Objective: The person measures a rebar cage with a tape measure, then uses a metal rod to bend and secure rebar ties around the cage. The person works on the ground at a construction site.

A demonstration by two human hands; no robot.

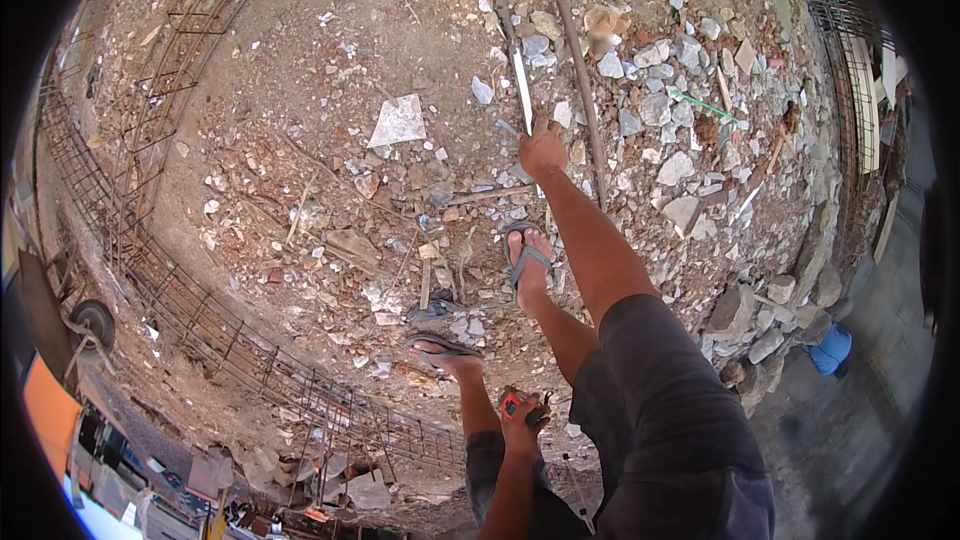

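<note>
My right hand (543, 150) reaches forward over the rubble, its fingers closed at the near end of a long, narrow bar (521, 85). The bar is bright silver along its near part and dark toward the far end; its exact kind is unclear. A small greyish piece (506, 126) sticks out beside the fingers. Low in the view, near my left leg, my left hand (518, 437) is wrapped round a red and black tape measure (511, 403). My feet, in grey flip-flops (524, 258), stand on the broken ground.
A long brown pole (575, 60) lies right of the bar. Grey stones (676, 168) cover the right side, and a pale flat slab (399, 122) lies left. Rebar cages (240, 340) run along the left and near edges. A wheel (92, 323) stands far left.
</note>
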